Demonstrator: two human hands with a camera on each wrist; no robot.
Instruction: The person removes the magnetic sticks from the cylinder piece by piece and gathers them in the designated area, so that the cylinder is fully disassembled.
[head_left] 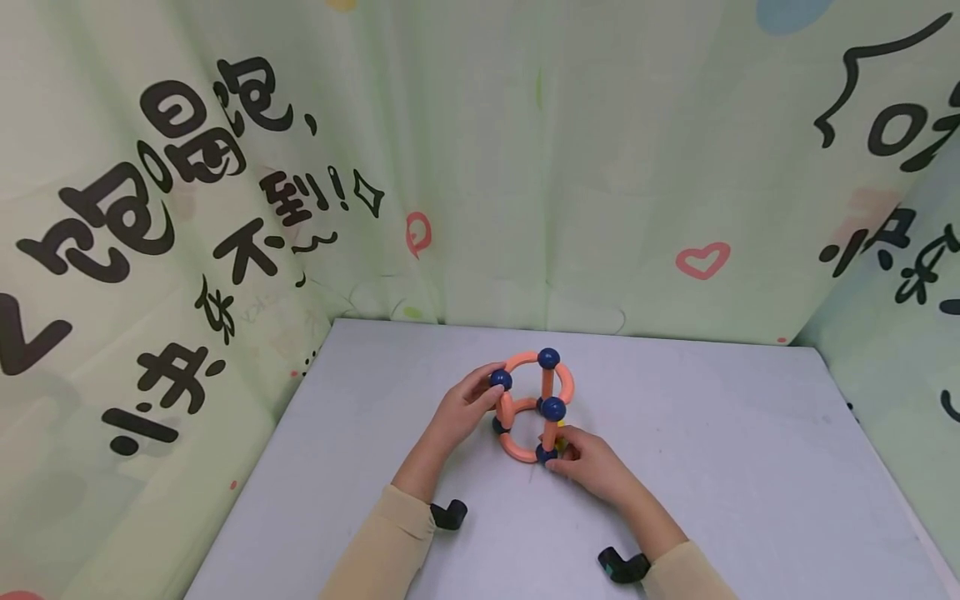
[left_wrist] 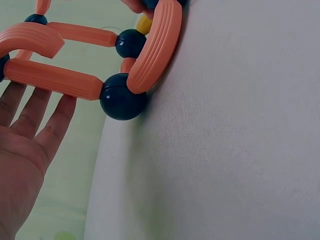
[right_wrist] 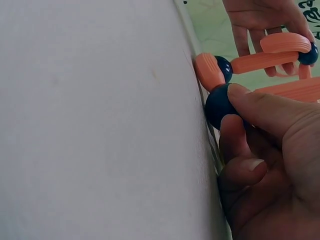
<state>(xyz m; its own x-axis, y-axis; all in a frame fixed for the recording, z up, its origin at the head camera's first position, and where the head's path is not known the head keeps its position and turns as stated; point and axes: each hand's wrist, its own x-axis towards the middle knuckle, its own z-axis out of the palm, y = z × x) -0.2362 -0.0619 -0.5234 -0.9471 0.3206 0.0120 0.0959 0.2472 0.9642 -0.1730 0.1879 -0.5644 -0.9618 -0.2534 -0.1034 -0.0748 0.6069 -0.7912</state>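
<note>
A toy frame of magnetic sticks and balls stands on the table, made of orange sticks (left_wrist: 52,79), straight and curved, joined by dark blue balls (head_left: 552,409). At its upper left, my left hand (head_left: 462,411) grips it, thumb and fingers around an upper ball (head_left: 501,380); in the left wrist view several fingers lie long against an upright stick. My right hand (head_left: 596,468) pinches a bottom ball (right_wrist: 222,106) at the near right corner between thumb and index finger. A small yellow piece (left_wrist: 145,24) shows beside the right fingertips, mostly hidden.
The white table (head_left: 750,467) extends around the frame, its back edge close to a pale green printed curtain (head_left: 600,167). Curtain also hangs along both sides. Black wrist-camera mounts (head_left: 450,515) jut inward from both forearms above the table.
</note>
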